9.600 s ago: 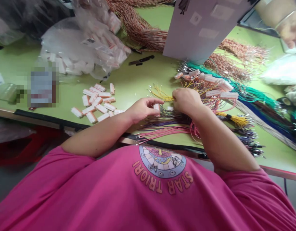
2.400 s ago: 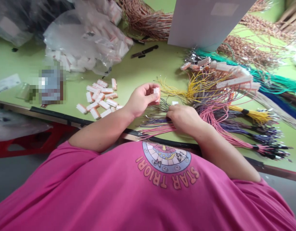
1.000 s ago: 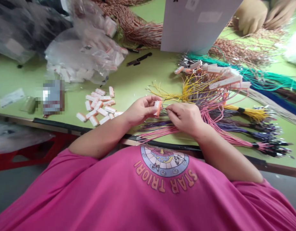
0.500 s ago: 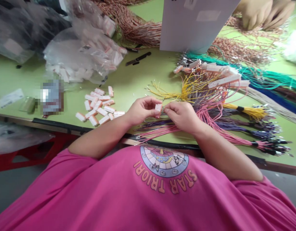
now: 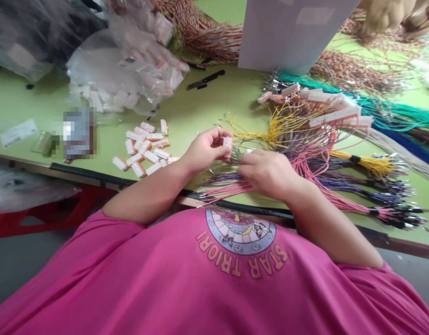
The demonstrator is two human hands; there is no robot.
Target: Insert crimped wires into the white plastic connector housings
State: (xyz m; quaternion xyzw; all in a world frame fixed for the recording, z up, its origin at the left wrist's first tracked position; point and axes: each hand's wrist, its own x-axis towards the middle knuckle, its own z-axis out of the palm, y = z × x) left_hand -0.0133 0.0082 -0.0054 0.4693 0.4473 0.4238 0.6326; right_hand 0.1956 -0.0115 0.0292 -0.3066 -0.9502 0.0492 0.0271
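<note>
In the head view my left hand point(image 5: 209, 150) pinches a small white and orange connector housing point(image 5: 227, 145) between thumb and fingers. To its right is my right hand point(image 5: 266, 173), fingers curled together over the loose wires; what they grip, if anything, is hidden. Yellow wires point(image 5: 249, 130) with metal ends fan out behind the hands. Purple wires point(image 5: 223, 177) and pink wires point(image 5: 228, 190) lie under and in front of the right hand. Several loose connector housings point(image 5: 144, 148) form a pile left of my left hand.
A plastic bag of housings point(image 5: 127, 74) lies at the back left, near a black-handled knife point(image 5: 205, 80). A grey panel point(image 5: 280, 37) stands behind. Tied wire bundles point(image 5: 367, 164) are on the right. Another person's hands point(image 5: 392, 16) work at the far right.
My right hand has drawn a little right and down, away from the housing, and its knuckles now face up. The left hand still holds the housing. The whole view has shifted slightly.
</note>
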